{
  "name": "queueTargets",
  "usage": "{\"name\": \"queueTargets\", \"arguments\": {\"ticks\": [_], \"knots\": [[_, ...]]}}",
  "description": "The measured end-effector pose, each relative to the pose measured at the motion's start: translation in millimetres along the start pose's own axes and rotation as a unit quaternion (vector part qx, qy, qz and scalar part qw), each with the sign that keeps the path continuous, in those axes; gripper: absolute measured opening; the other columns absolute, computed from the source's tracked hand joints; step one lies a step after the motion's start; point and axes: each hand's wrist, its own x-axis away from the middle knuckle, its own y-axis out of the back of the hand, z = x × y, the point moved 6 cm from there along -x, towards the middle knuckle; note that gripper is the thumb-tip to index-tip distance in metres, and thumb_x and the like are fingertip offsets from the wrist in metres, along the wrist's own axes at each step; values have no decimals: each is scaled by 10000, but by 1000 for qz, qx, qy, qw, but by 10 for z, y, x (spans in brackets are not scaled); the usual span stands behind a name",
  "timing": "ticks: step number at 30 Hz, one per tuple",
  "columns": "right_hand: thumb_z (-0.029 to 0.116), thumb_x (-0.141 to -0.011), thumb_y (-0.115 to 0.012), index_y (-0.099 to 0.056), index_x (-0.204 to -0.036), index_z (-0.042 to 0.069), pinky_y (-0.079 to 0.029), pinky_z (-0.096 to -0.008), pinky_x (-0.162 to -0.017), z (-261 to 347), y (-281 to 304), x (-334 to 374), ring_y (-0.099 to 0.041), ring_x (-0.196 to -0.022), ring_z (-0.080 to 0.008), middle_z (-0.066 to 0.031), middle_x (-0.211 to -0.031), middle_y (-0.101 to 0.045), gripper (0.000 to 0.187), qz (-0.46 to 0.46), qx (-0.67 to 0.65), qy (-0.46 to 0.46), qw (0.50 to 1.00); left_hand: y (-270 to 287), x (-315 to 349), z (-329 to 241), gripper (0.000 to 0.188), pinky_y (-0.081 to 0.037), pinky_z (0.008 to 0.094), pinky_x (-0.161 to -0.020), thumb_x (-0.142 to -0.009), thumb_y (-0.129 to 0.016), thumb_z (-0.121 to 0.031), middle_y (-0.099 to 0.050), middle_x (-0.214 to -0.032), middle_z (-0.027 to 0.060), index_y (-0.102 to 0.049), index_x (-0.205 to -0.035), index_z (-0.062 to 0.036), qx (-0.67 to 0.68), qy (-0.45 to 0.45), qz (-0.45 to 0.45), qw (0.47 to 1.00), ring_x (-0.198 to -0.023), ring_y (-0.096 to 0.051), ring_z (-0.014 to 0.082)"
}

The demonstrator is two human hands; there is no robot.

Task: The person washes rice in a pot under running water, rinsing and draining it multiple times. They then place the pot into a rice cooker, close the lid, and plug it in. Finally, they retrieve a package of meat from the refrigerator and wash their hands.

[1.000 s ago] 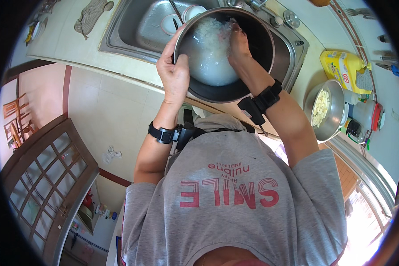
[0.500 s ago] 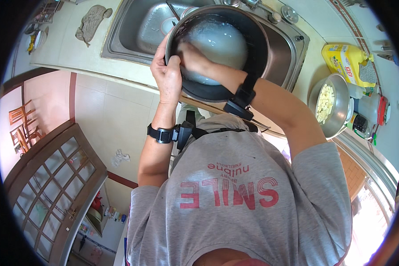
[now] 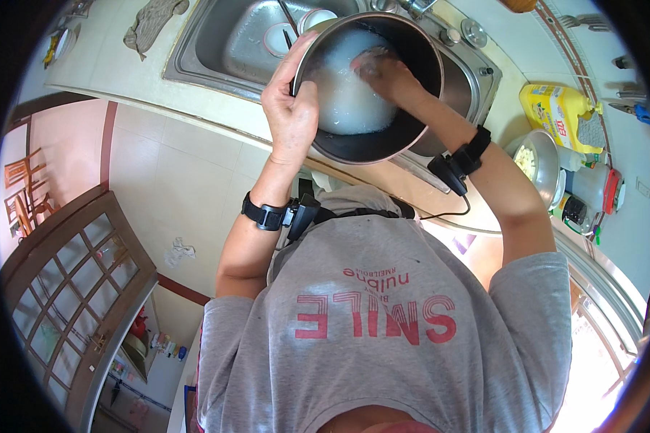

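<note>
Left hand gripping a dark pot over the sink, right hand down inside it.
I have the left hand curled firmly around the pot's left side, thumb at the rim and fingers along the outer wall; the right hand reaches in over the near right rim, its fingers at the cloudy whitish liquid, and motion blur means I cannot tell how far they are closed or whether they hold anything. From my view the pot is tilted, its mouth showing, and I cannot tell whether the sink edge bears any weight. A grey cloth lies on the table left of the sink; a metal bowl of pale pieces sits to the right, beside a yellow jug.
</note>
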Motion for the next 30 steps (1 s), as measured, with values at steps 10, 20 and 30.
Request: {"name": "queueTargets", "arguments": {"ticks": [10, 20, 30], "knots": [[401, -989, -557, -623, -1253, -6, -501, -386, -926, -584, -611, 231, -643, -1050, -257, -170, -1179, -665, 489, 92, -458, -256, 846, -154, -27, -25, 628, -337, 368, -1160, -727, -408, 138, -644, -1329, 147, -660, -1275, -37, -38, -31, 12, 999, -1374, -498, 294], [263, -1029, -535, -596, -1228, 88, -521, -260, -814, -46, -1262, 33, -625, -983, -122, -37, -1110, -661, 271, 156, -687, -115, 700, -314, 10, -106, 642, -283, 362, -1187, -733, -370, 130, -604, -1388, 141, -616, -1317, 27, -101, -72, 59, 991, -1406, -458, 266], [318, -1007, -551, -581, -1268, 64, -525, -387, -938, 414, -760, -211, -623, -1103, -216, -86, -1246, -646, 365, 98, -829, -96, 541, -207, 32, -112, 617, -277, 442, -1200, -715, -386, 129, -660, -1303, 154, -663, -1251, -5, -69, -39, 20, 997, -1379, -488, 342]]}}
